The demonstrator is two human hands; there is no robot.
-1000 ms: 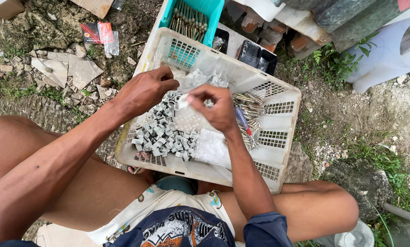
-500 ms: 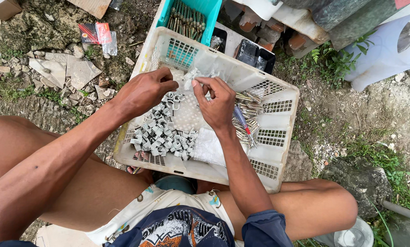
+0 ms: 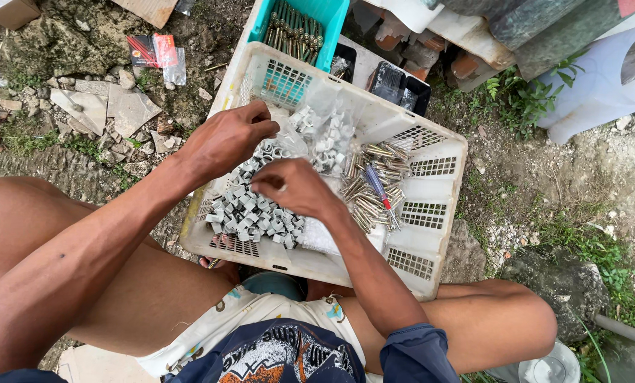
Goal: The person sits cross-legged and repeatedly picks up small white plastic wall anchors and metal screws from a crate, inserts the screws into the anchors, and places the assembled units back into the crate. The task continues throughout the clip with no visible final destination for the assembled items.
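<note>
White perforated crate [image 3: 431, 152] sits on the ground between the person's knees, long axis running 10 to 4 o'clock.

Left hand [image 3: 225, 142] is over the crate's 9 o'clock side, fingers curled down and pinched at the top of a clear plastic bag [image 3: 328, 128] of small grey clips. Exact grip is hidden under the knuckles; it touches the bag edge.

Right hand [image 3: 296, 188] is mid-crate, loosely closed, fingertips tucked under. Cannot tell whether it holds a clip. It sits just at 3 o'clock of the loose grey clip pile [image 3: 250, 213].

The clip pile fills the crate's 7–8 o'clock quarter, up against the near wall. At 3 o'clock of the right hand lies a heap of brass-coloured screws [image 3: 371, 188] with a blue-and-red screwdriver [image 3: 381, 195] on top.

Edges: the crate rim is close behind the left wrist at 9 o'clock; the near rim is under the right forearm at 6 o'clock. Open floor inside the crate lies only at the 3–4 o'clock corner, by the slotted wall.

Outside: a teal bin [image 3: 332, 14] of long fasteners touches the crate's far rim at 12 o'clock, with black trays [image 3: 395, 81] just beside it at 1 o'clock. Rubble and dirt lie at 10 o'clock, weeds at 2–4 o'clock.
</note>
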